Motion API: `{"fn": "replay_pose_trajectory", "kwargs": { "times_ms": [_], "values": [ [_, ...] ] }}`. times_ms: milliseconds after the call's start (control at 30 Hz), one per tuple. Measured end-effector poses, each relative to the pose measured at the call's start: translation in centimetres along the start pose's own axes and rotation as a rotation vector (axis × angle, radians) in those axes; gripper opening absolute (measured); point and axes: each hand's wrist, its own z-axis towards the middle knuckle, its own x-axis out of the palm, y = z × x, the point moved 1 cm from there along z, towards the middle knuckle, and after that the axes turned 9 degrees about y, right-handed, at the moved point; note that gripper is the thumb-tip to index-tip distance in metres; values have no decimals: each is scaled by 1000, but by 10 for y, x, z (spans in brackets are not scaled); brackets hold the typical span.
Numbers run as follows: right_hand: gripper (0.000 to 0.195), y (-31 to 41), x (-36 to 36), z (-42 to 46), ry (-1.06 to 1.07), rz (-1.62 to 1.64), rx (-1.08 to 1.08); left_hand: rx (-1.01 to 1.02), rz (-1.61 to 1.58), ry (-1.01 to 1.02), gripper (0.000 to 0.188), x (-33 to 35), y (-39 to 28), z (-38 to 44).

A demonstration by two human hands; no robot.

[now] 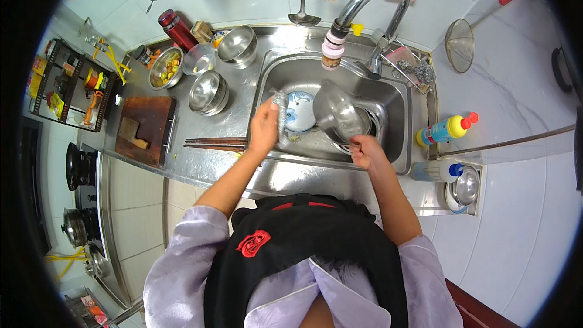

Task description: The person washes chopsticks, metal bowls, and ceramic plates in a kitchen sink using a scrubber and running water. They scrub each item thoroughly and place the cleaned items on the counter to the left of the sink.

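Note:
My left hand grips a silvery metal scrubber over the left side of the stainless steel sink. Between the thumb and fingers of my right hand is the rim of a thin, shiny bowl, tilted above other metal bowls in the basin; its material is hard to tell. On the basin floor, just right of the scrubber, lies a white plate with blue flowers. The tap's pink and white filter hangs over the basin's back edge.
Stacked steel bowls, dark chopsticks and a wooden board with a cleaver occupy the left counter. Bottles stand on the right. A wire rack holds scrubbers behind the sink. A ladle hangs at the back.

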Motion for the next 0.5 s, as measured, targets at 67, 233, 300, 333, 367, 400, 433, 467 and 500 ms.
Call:
{"fn": "replay_pose_trajectory", "kwargs": {
  "times_ms": [67,233,300,333,367,400,433,467,500],
  "values": [
    [12,-13,24,6,50,369,199,348,268,-42,34,25,-9,-25],
    [21,-52,80,12,25,482,127,743,743,-21,51,76,-40,-39],
    [22,-53,99,1,-22,365,76,742,900,-151,48,73,-58,-29],
    [20,-56,94,-1,29,389,166,691,911,-135,47,70,-62,-20],
    [21,-56,89,-3,27,344,257,640,919,-118,47,66,-65,-8],
    [24,-56,85,-7,25,304,348,589,929,-97,46,60,-66,4],
    [28,-58,80,-11,25,262,440,381,768,98,38,52,-62,20],
    [37,-62,72,-13,86,272,481,172,599,283,31,42,-56,37],
    [37,-65,68,-15,107,263,493,118,474,378,27,33,-43,42]
  ]
}}
